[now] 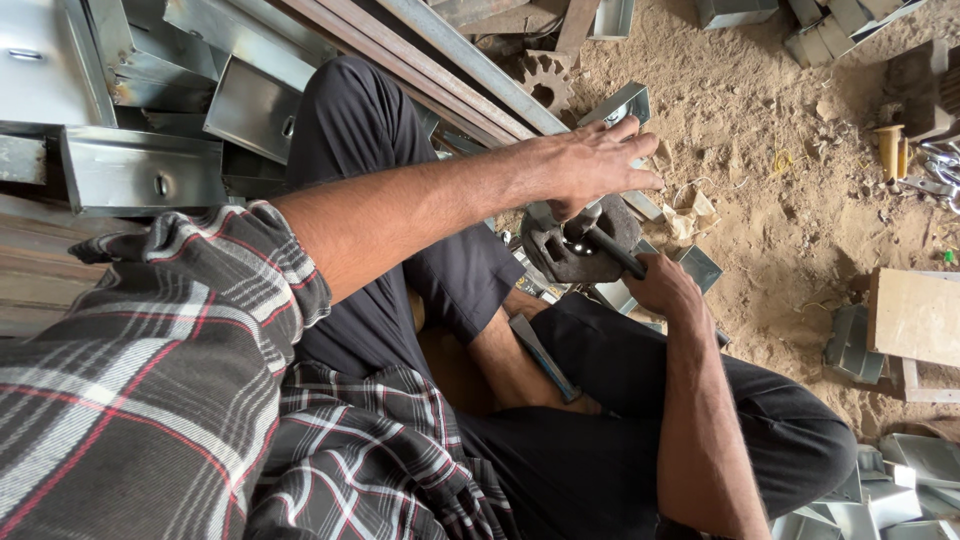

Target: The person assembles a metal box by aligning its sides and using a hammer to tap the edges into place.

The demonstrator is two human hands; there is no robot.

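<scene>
Left hand (pixel 598 160): spread flat, fingers loosely extended, palm down on a bent galvanised metal channel piece (pixel 622 105) that runs under the hand and across a dark block. It presses rather than grips; nothing is enclosed in it. Forearm bare, stretched forward across the raised knee, plaid sleeve (pixel 215 290) pushed back to the elbow.

Right hand (pixel 662 285): clenched round the dark handle of a hammer (pixel 608 247), whose head sits low, just beside the left hand's heel, at the top of the block. Wrist bent, forearm rising steeply from the lower frame.

Block (pixel 580 245): dark, rough, rounded lump, like cast iron or stone, on the sandy ground between the person's legs; it serves as the rest for the channel.

Another hammer (pixel 545 358), grey head and handle, lies against the shin on black trousers.

Around: stacked folded sheet-metal channels (pixel 140 170), dull silver with punched holes, at upper left; long steel angle lengths (pixel 450 60); a rusty toothed gear (pixel 545 85); a pale wooden board (pixel 915 315) at right.
</scene>
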